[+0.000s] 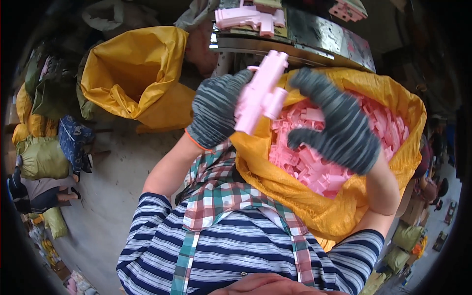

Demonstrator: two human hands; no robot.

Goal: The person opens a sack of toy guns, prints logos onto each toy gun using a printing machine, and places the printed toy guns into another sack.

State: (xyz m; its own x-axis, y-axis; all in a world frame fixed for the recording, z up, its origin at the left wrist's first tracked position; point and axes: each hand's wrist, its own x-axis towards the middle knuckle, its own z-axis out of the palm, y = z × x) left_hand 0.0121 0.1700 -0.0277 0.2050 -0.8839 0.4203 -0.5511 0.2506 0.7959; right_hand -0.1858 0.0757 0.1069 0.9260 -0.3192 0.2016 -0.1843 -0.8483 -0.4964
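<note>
My left hand, in a grey striped work glove, grips a pink plastic toy gun and holds it up tilted in front of me. My right hand, gloved alike and slightly blurred, is open with thumb and fingers spread, just to the right of the toy gun and apart from it. Beneath that hand stands a yellow woven sack, filled with many pink plastic toy gun pieces. My left fingers are partly hidden behind the toy gun.
A metal bench lies ahead, with more pink toy guns at its near edge. Another yellow sack gapes at the far left. Stuffed green sacks and a seated person are further left.
</note>
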